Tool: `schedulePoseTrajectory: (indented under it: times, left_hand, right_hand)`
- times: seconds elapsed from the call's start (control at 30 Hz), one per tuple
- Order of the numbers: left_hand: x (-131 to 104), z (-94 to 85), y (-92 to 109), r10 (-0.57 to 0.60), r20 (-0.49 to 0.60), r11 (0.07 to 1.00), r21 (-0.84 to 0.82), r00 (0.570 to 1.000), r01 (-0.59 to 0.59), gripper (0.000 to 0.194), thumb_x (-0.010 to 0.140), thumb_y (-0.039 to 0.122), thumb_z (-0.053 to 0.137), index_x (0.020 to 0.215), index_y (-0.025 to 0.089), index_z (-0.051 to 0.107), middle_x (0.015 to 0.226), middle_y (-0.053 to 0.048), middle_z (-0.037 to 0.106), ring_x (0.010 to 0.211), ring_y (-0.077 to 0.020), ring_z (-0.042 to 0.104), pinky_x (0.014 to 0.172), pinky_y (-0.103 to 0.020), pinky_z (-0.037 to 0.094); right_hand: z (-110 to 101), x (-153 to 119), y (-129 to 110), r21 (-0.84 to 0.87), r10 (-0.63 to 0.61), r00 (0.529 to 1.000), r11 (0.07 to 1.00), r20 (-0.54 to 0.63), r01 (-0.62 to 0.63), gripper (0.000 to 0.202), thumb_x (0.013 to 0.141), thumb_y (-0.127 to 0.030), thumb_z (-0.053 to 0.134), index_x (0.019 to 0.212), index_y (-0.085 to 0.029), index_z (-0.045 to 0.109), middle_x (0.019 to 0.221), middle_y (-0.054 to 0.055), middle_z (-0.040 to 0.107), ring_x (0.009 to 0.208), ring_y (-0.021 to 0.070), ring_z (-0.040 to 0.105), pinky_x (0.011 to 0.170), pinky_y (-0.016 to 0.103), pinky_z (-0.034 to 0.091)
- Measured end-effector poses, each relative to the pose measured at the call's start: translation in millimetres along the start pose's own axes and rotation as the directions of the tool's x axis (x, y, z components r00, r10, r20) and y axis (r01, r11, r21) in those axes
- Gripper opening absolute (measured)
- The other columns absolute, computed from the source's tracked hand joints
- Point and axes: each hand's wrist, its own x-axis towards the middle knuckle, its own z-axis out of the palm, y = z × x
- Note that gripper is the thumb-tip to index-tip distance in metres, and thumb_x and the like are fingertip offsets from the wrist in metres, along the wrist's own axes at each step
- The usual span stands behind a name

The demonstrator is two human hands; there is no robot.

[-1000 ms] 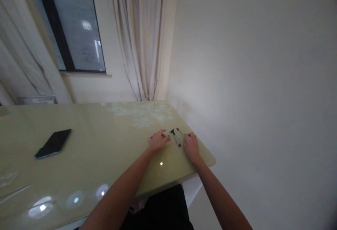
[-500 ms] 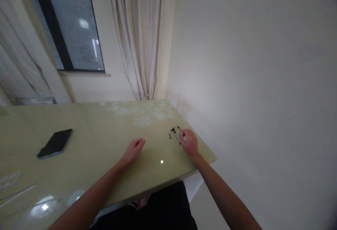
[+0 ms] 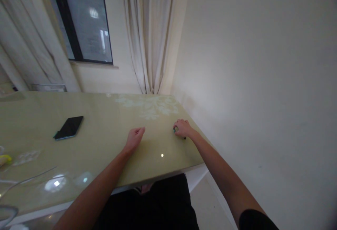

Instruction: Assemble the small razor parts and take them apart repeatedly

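Small green piece (image 3: 174, 130): located near the right side of the table (image 3: 100, 156), partly enclosed by the right hand (image 3: 182, 128). The thumb and fingers of that hand are curved toward each other around the piece; whether they are closed on it or only placed about it, I cannot tell. The arched posture would suit so small an item, as it brings the tips in from 2 sides without the palm pressing down.

Dark tip (image 3: 184, 138): visible at about 4 o'clock from the green piece, just beside the underside of the right hand. The rest of that object is hidden. Its position under the hand probably keeps both small items within 1 short reach.

Left hand (image 3: 134, 139): at about 9 o'clock from the green piece, apart from it, at the table surface. Fingers curled together in a loose fist; no object shows in them. It appears to be parked there, giving the right hand room and perhaps steadying the body.

Black tablet (image 3: 70, 127): at 9 o'clock, well beyond the left hand, lying flat at a slant. That spacing leaves the area about both hands unobstructed by it.

Wall (image 3: 252, 82): at 3 o'clock, alongside the table's right edge; it limits space on that side, which may be why the right forearm comes in from about 5 o'clock.
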Motion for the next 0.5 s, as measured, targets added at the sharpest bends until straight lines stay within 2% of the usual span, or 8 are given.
schedulePoseTrajectory:
  times: [0.17,0.27,0.4,0.5]
  left_hand:
    - [1,-1.1,1,0.022,-0.04,1.0,-0.017,0.999,-0.023,0.048,0.082,0.058,0.051,0.059,0.025,0.025,0.057,0.005,0.022,0.054,-0.0115,0.025,0.052,-0.026,0.017]
    - [1,-2.2,2,0.052,-0.055,0.998,-0.023,0.997,-0.053,0.048,0.081,0.056,0.053,0.058,0.025,0.025,0.057,0.005,0.024,0.055,-0.0118,0.027,0.053,-0.026,0.021]
    - [2,-9.0,7,0.083,-0.126,0.996,-0.022,0.989,-0.086,0.046,0.083,0.053,0.053,0.058,0.025,0.028,0.058,0.005,0.026,0.055,-0.0127,0.029,0.053,-0.026,0.024]
    - [7,-22.6,4,0.042,-0.274,0.998,-0.03,0.961,-0.053,0.043,0.083,0.053,0.053,0.06,0.025,0.03,0.059,0.005,0.028,0.057,-0.0128,0.03,0.053,-0.026,0.026]
  right_hand:
    - [-2,7,-3,-0.017,-0.005,0.999,1.0,0.04,0.005,0.036,0.071,-0.035,0.078,0.103,-0.019,0.077,0.115,0.013,0.069,0.113,0.03,0.058,0.095,0.037,0.039]
    - [-2,15,-19,-0.003,-0.065,0.998,0.998,-0.02,0.064,0.042,0.07,-0.042,0.079,0.105,-0.02,0.075,0.116,0.013,0.068,0.115,0.0302,0.057,0.096,0.037,0.04]
    - [-4,36,-75,0.036,-0.196,0.972,0.979,-0.131,0.202,0.048,0.071,-0.048,0.078,0.108,-0.018,0.073,0.117,0.013,0.068,0.115,0.0302,0.058,0.097,0.04,0.042]
    - [-6,59,-132,0.031,-0.328,0.936,0.942,-0.13,0.334,0.054,0.071,-0.057,0.077,0.107,-0.016,0.074,0.119,0.015,0.067,0.115,0.0326,0.058,0.098,0.044,0.044]
